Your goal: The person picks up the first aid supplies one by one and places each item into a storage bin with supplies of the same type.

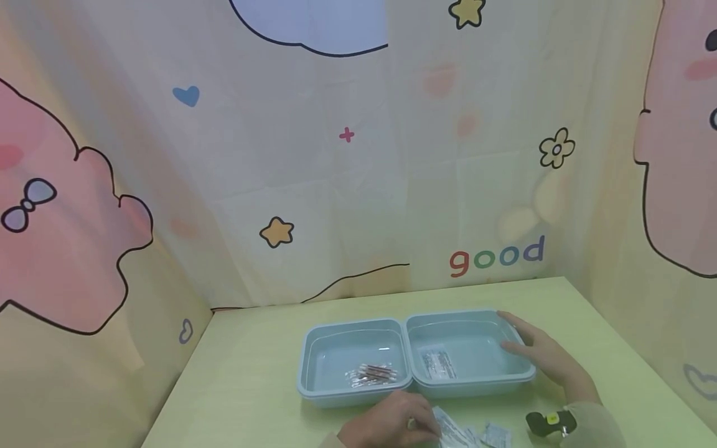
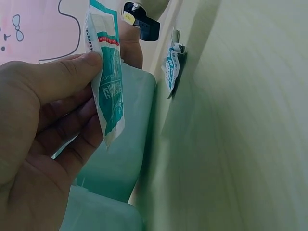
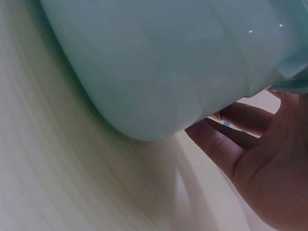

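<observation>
My left hand (image 1: 392, 420) pinches a white and teal sachet (image 2: 110, 79) between thumb and fingers, in front of the trays. Beyond it a smaller sachet (image 1: 495, 435) lies on the table, also seen on edge in the left wrist view. My right hand (image 1: 540, 351) grips the right side of the right light-blue tray (image 1: 476, 387), thumb over the rim and fingers near the far corner. Inside that tray lies a printed packet (image 1: 439, 364). The left light-blue tray (image 1: 358, 398) holds several brown swabs (image 1: 375, 374) in clear wrappers.
Both trays stand side by side, touching, on a pale yellow-green table (image 1: 241, 373). Printed cloth (image 1: 336, 186) encloses the table at the back and both sides. A dark band with a yellow-marked device (image 1: 551, 422) sits at my right wrist.
</observation>
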